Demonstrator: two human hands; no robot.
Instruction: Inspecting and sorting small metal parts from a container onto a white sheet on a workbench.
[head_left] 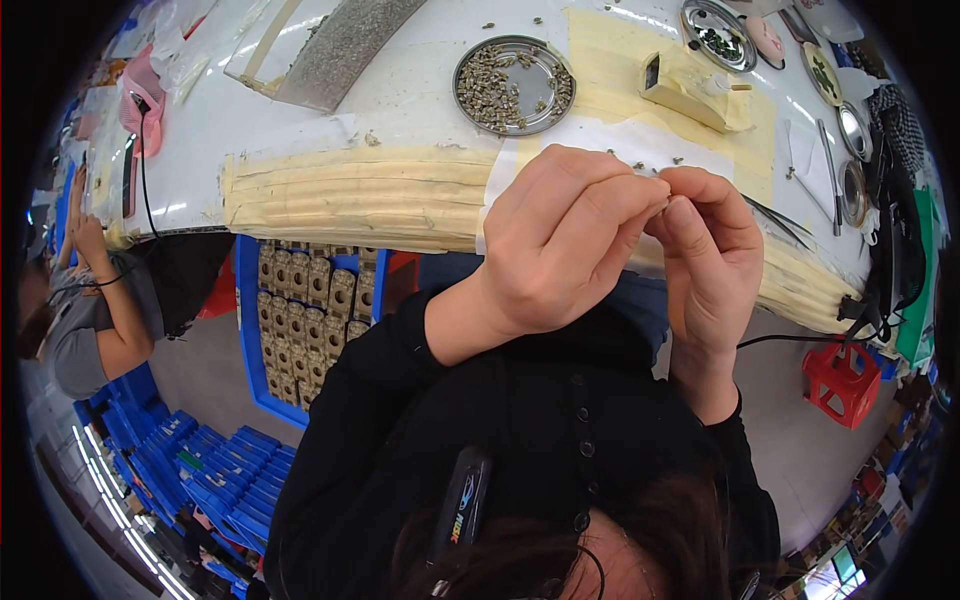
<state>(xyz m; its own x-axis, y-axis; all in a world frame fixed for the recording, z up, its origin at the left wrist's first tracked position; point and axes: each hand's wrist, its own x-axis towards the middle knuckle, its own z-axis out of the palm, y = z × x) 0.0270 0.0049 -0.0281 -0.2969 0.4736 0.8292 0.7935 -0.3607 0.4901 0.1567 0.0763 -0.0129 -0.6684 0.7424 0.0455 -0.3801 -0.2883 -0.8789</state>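
Observation:
Above the table's front edge, my left hand point(560, 240) and my right hand point(712, 250) meet, fingertips pinched together. Whatever sits between the fingertips is too small and too covered to name. Just behind them, a few tiny metallic parts point(640, 165) lie on a white paper sheet point(700, 158). Farther left stands a round metal dish point(572, 98) holding many more tiny metallic parts point(490, 95). To the right of it, a block wrapped in cream tape point(690, 90) has a thin stick point(738, 87) poking out.
Tweezers point(830, 170) and several small round dishes point(855, 190) crowd the table's right side. Below the taped edge point(360, 200), a blue crate point(250, 330) holds rows of patterned parts. A red stool point(840, 385) stands at right. Another person point(100, 320) sits at left.

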